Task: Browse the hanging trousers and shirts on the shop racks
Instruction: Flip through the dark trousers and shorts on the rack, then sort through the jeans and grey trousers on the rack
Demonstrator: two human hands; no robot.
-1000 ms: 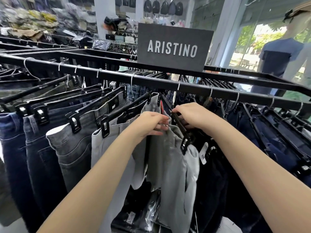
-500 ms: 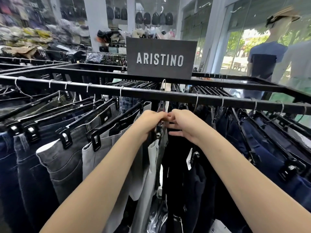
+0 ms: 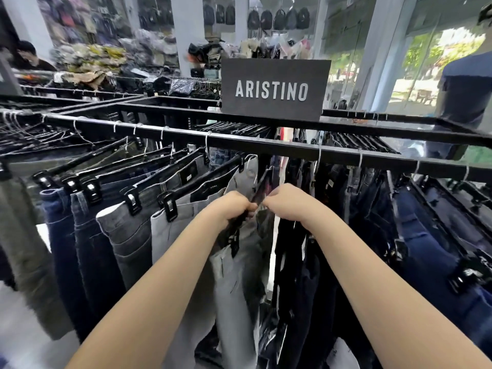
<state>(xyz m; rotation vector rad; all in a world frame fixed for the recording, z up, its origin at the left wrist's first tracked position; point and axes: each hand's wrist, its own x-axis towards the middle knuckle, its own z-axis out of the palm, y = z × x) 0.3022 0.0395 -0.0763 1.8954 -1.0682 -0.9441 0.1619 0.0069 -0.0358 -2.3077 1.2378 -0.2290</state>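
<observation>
Trousers hang on black clip hangers from a black rack rail. Left of my hands hang blue jeans, dark grey jeans and light grey trousers; dark navy and black pairs hang to the right. My left hand is closed on the black hanger of a light grey pair. My right hand pinches the same hanger's top, right beside the left hand. What the fingertips hold exactly is hidden.
A dark sign reading ARISTINO stands on the rack top. A second rail runs behind. A mannequin in a navy shirt stands at the right by the glass front. A person sits far left behind piled clothing.
The light grey pair that was pulled out and spread has been swung back edge-on into the row. Both hands came together at its hanger. The view has shifted left.
</observation>
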